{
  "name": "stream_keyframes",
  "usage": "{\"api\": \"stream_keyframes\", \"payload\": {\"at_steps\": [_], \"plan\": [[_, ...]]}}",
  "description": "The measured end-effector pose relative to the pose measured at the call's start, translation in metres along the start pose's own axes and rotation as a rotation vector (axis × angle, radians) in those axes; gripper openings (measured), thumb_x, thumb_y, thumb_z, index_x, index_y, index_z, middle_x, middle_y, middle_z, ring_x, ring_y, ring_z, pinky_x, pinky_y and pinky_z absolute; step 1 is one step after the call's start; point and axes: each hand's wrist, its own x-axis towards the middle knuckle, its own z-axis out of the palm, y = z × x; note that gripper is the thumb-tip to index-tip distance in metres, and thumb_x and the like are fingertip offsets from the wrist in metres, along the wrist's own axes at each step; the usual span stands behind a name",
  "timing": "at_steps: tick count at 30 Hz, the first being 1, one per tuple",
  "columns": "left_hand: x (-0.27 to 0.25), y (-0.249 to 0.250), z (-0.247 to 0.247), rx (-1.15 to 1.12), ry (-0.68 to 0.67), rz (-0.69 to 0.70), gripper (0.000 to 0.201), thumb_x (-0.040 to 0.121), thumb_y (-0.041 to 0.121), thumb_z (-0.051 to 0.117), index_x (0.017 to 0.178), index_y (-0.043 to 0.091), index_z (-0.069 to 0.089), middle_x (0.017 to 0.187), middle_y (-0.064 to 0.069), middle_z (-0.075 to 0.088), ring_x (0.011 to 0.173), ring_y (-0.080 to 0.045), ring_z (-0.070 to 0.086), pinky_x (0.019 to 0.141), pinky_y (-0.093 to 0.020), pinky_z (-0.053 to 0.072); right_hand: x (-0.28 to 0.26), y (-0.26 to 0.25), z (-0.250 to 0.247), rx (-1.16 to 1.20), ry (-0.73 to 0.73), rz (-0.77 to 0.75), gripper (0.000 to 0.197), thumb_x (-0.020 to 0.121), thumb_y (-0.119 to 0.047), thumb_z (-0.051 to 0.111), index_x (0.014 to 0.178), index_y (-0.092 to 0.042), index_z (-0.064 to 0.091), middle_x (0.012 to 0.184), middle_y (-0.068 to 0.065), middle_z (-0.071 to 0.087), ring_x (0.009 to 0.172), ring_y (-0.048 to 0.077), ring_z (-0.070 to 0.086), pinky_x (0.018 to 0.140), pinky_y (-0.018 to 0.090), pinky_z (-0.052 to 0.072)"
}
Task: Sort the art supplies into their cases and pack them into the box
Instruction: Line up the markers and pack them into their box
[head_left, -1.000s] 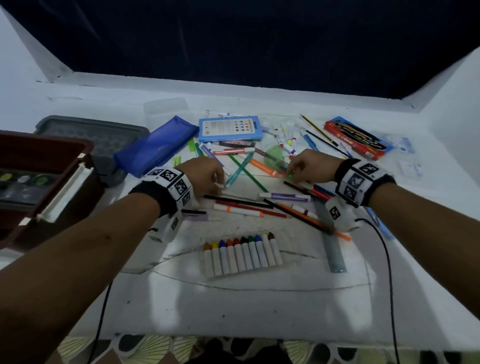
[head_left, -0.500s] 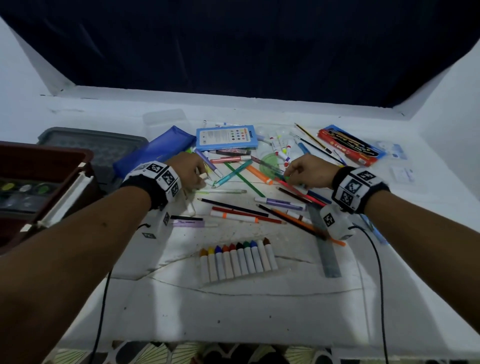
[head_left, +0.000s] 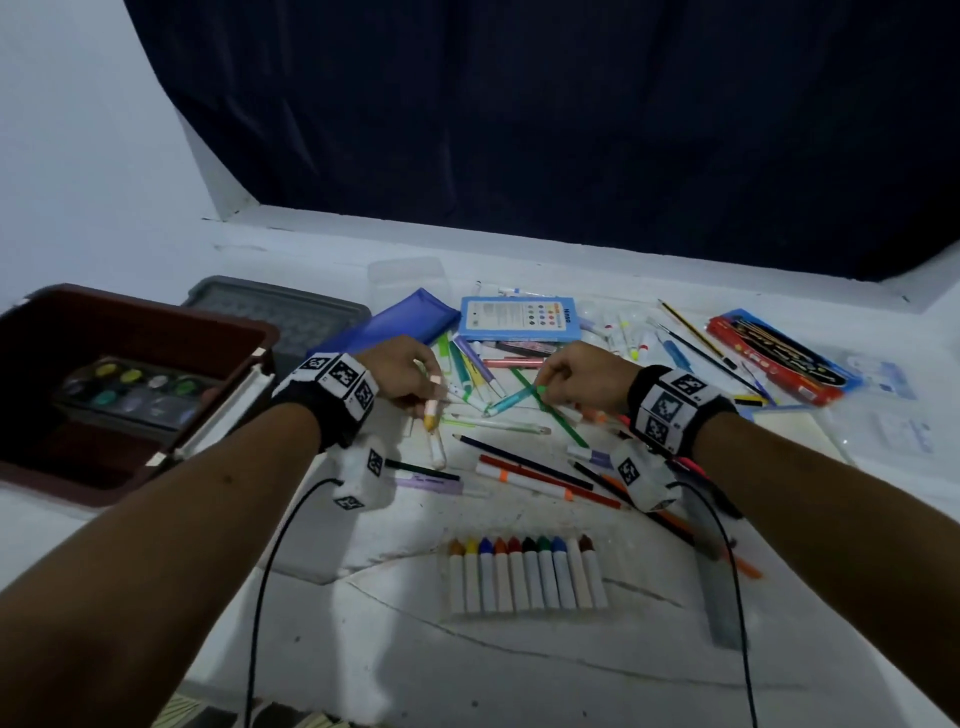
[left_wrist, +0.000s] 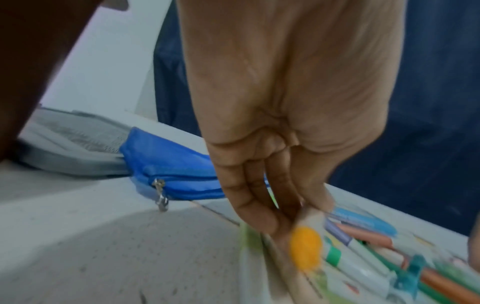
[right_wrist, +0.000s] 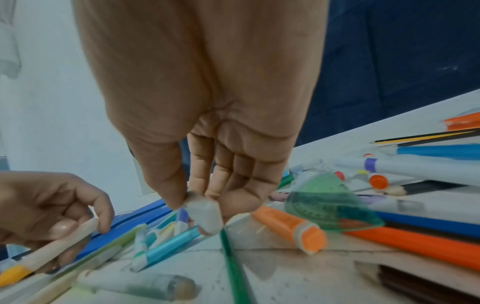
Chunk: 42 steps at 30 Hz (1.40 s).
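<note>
Loose markers, pens and pencils lie in a heap (head_left: 519, 415) on the white table. My left hand (head_left: 434, 397) pinches a cream marker with a yellow-orange end (head_left: 430, 418), tilted downward just above the heap. The same marker shows blurred in the left wrist view (left_wrist: 303, 248) and at lower left of the right wrist view (right_wrist: 52, 253). My right hand (head_left: 543, 387) pinches a small whitish cap-like piece (right_wrist: 205, 214) over a teal pen (right_wrist: 166, 248) and a green pencil (right_wrist: 233, 265). A blue zip pouch (head_left: 384, 322) and a blue marker case (head_left: 517, 317) lie behind the heap.
A brown box (head_left: 249, 332) holding a paint palette (head_left: 130, 395) stands at left, with a grey lid (head_left: 280, 312) behind it. Several crayons (head_left: 524, 577) lie in a row in front. A ruler (head_left: 719, 587), a red pencil box (head_left: 779, 358) and a green protractor (right_wrist: 330, 203) lie on the right.
My left hand has lifted the yellow-ended marker off the heap. My right hand has shifted left to the teal pen. The head view has tilted up.
</note>
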Motion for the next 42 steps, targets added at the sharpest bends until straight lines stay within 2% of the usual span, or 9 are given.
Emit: {"api": "stream_keyframes", "payload": {"at_steps": [6, 11, 17, 21, 26, 30, 35, 38, 42], "plan": [[-0.004, 0.009, -0.002, -0.396, -0.012, -0.041, 0.014, 0.09, -0.003, 0.062, 0.103, 0.002, 0.063, 0.089, -0.026, 0.068, 0.076, -0.032, 0.071, 0.083, -0.041, 0.059, 0.004, -0.007, -0.001, 0.051, 0.073, 0.014, 0.004, 0.086, -0.005, 0.068, 0.087, -0.005, 0.071, 0.073, 0.007, 0.065, 0.06, 0.016, 0.058, 0.054, 0.026, 0.048], [-0.003, 0.017, 0.01, -0.454, 0.075, -0.024, 0.014, 0.085, 0.005, 0.071, 0.081, -0.007, 0.066, 0.075, -0.026, 0.066, 0.052, -0.021, 0.062, 0.053, -0.026, 0.056, -0.007, -0.005, 0.013, 0.096, 0.129, 0.068, 0.011, 0.087, -0.008, 0.069, 0.093, 0.001, 0.07, 0.078, 0.011, 0.069, 0.065, 0.024, 0.065, 0.058, 0.027, 0.057], [-0.019, 0.022, 0.029, -0.441, -0.001, -0.039, 0.037, 0.083, -0.006, 0.065, 0.05, 0.011, 0.067, 0.09, -0.038, 0.065, 0.084, -0.044, 0.065, 0.079, -0.049, 0.054, -0.043, 0.006, 0.027, 0.099, 0.14, 0.102, 0.017, 0.089, -0.01, 0.069, 0.098, 0.004, 0.069, 0.082, 0.018, 0.07, 0.068, 0.029, 0.066, 0.071, 0.041, 0.059], [-0.035, 0.032, 0.047, -0.454, -0.076, -0.034, 0.022, 0.085, -0.006, 0.064, 0.098, 0.012, 0.059, 0.096, -0.029, 0.07, 0.074, -0.032, 0.066, 0.058, -0.033, 0.055, -0.074, 0.017, 0.026, 0.081, 0.172, 0.106, 0.016, 0.089, -0.011, 0.069, 0.098, 0.001, 0.07, 0.08, 0.018, 0.071, 0.063, 0.025, 0.065, 0.066, 0.036, 0.056], [-0.062, 0.054, 0.082, -0.291, -0.115, 0.024, 0.011, 0.085, 0.001, 0.063, 0.094, 0.0, 0.07, 0.084, -0.017, 0.073, 0.068, -0.022, 0.066, 0.056, -0.027, 0.054, -0.119, 0.027, 0.032, 0.209, 0.194, 0.128, 0.013, 0.085, -0.007, 0.072, 0.096, 0.0, 0.071, 0.071, 0.017, 0.068, 0.056, 0.022, 0.062, 0.059, 0.032, 0.056], [-0.078, 0.068, 0.114, -0.2, -0.054, 0.089, 0.015, 0.083, 0.01, 0.066, 0.069, 0.012, 0.072, 0.072, -0.008, 0.066, 0.066, -0.016, 0.059, 0.056, -0.025, 0.051, -0.148, 0.034, 0.047, 0.257, 0.188, 0.13, 0.008, 0.083, -0.009, 0.074, 0.09, -0.005, 0.073, 0.076, 0.017, 0.071, 0.061, 0.02, 0.062, 0.061, 0.033, 0.057], [-0.092, 0.074, 0.144, -0.182, -0.055, 0.108, 0.019, 0.082, 0.002, 0.068, 0.1, -0.003, 0.068, 0.075, -0.014, 0.066, 0.066, -0.026, 0.062, 0.069, -0.04, 0.058, -0.162, 0.038, 0.066, 0.16, 0.219, 0.099, 0.013, 0.077, -0.013, 0.08, 0.087, -0.005, 0.076, 0.071, 0.008, 0.072, 0.06, 0.013, 0.062, 0.069, 0.037, 0.056], [-0.103, 0.078, 0.155, -0.164, -0.13, 0.125, 0.04, 0.083, -0.003, 0.062, 0.116, 0.018, 0.056, 0.076, -0.02, 0.067, 0.058, -0.028, 0.06, 0.049, -0.031, 0.051, -0.165, 0.035, 0.076, 0.071, 0.275, 0.12, 0.013, 0.076, -0.016, 0.082, 0.084, -0.01, 0.074, 0.064, -0.004, 0.064, 0.064, 0.012, 0.061, 0.065, 0.028, 0.049], [-0.107, 0.086, 0.164, -0.061, -0.122, 0.137, 0.036, 0.083, -0.002, 0.06, 0.116, 0.014, 0.061, 0.075, -0.011, 0.067, 0.049, -0.018, 0.062, 0.044, -0.022, 0.047, -0.169, 0.032, 0.076, -0.023, 0.351, 0.157, 0.019, 0.077, -0.02, 0.082, 0.093, -0.015, 0.073, 0.085, -0.003, 0.062, 0.085, 0.016, 0.06, 0.075, 0.028, 0.048]]}}
